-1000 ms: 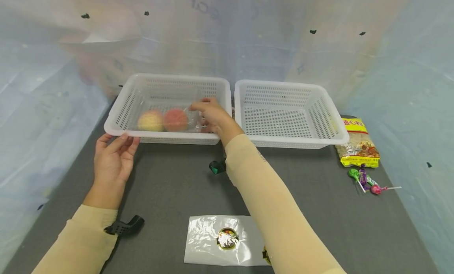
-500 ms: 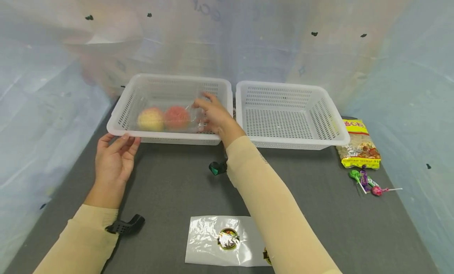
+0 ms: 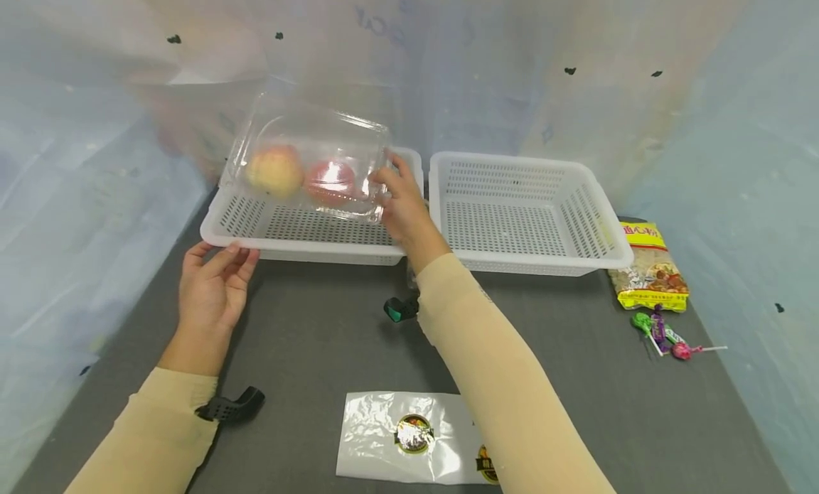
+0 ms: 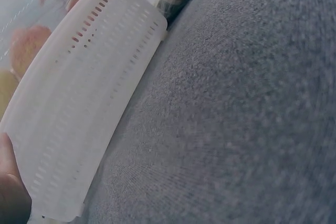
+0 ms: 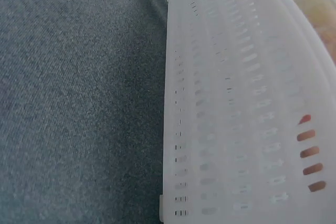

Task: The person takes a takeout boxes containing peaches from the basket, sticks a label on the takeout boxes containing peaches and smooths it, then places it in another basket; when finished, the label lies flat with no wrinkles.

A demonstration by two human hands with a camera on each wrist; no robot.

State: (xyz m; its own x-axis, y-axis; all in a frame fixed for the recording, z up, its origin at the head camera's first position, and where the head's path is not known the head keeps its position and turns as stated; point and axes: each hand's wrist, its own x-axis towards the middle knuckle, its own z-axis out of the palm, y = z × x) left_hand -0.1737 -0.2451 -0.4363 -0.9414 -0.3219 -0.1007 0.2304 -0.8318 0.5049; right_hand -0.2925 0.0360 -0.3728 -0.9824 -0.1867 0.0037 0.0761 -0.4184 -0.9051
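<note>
right hand grips clear fruit box | left hand apparently open, touching basket

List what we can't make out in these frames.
- Right hand fingertips: head view, hidden behind the clear clamshell box, so the exact grip is unclear.
- Right wrist view: basket wall fills the frame; hand not visible.
- Left hand: left wrist view shows only a sliver at the edge.
- Yellow snack bag print: too small to read.
- Plastic bag: partly covered by the right sleeve.
</note>
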